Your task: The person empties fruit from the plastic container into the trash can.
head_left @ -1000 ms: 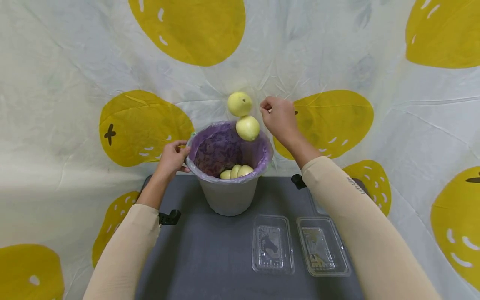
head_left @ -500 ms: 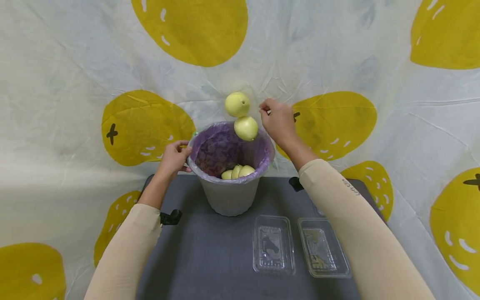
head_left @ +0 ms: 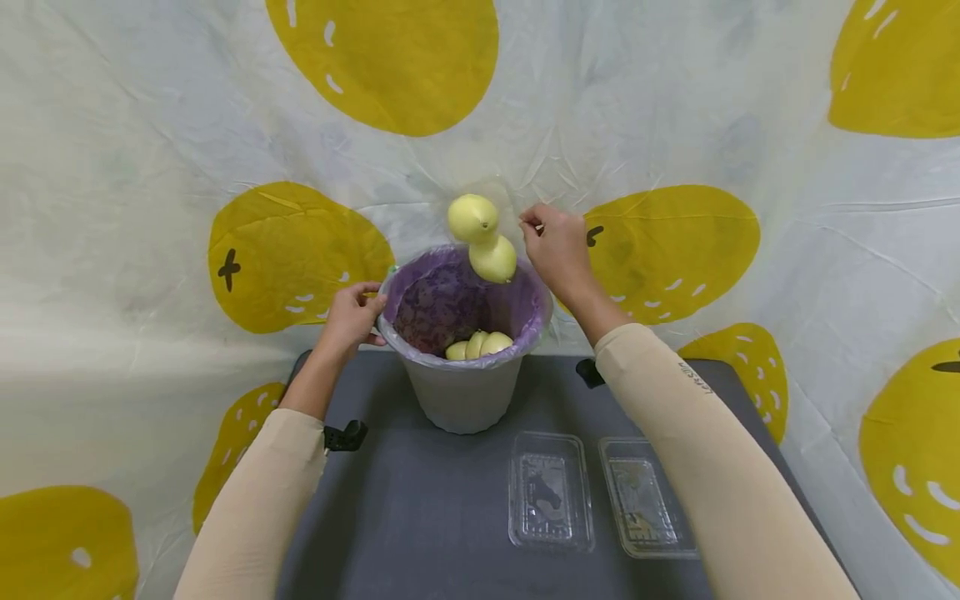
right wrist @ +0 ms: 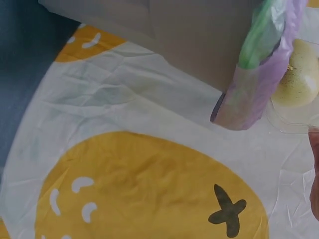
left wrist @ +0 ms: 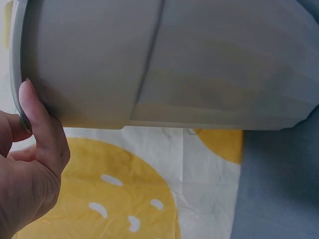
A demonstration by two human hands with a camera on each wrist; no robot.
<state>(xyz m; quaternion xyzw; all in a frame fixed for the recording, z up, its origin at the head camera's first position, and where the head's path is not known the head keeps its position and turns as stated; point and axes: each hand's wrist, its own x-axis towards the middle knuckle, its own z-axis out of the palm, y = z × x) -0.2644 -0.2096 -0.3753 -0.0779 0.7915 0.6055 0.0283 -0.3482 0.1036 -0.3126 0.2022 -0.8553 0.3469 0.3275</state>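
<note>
A pale grey bin [head_left: 462, 396] with a purple plastic liner [head_left: 442, 287] stands upright on the table. My left hand [head_left: 351, 319] pinches its left rim, fingers on the outer wall in the left wrist view. Above the right side of the bin, my right hand [head_left: 558, 250] pinches the edge of a clear plastic tray [right wrist: 286, 127], which hardly shows in the head view. Two pale yellow, speckled pears, an upper pear [head_left: 472, 218] and a lower pear [head_left: 492, 260], are at the tilted tray, over the bin's mouth. Several more pears [head_left: 480, 344] lie inside the bin.
Two clear plastic trays, a left tray [head_left: 551, 492] and a right tray [head_left: 645, 500], lie on the grey table [head_left: 420, 517], right of the bin. A white cloth [head_left: 150, 125] printed with yellow fruit hangs behind and beside the table.
The upper pear has shifted down and slightly left, and now overlaps the lower one in the head view. Both hands keep their hold with barely any movement.
</note>
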